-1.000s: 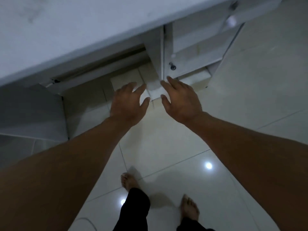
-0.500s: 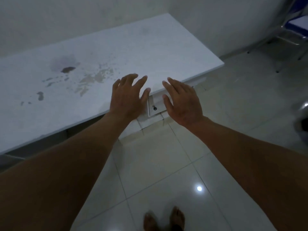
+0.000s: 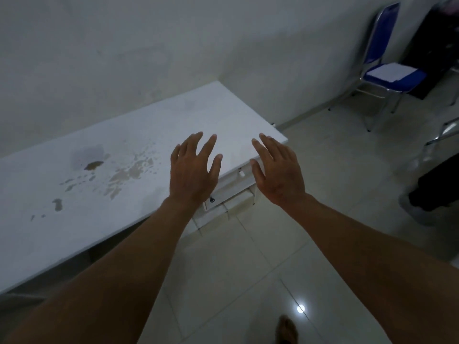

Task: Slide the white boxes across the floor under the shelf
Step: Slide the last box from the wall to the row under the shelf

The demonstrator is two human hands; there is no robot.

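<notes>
Both hands, left hand and right hand, hovered with fingers spread, empty, above the counter, the white boxes apparently tucked beneath

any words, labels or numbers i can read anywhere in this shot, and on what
None can be read.
The white tabletop shows only stains, no print.
The white sheet on the blue chair is too small and blurred to tell if it carries text.
Left hand and right hand hold nothing.

Left hand and right hand hover spread, empty, above the stained white desk.
</notes>
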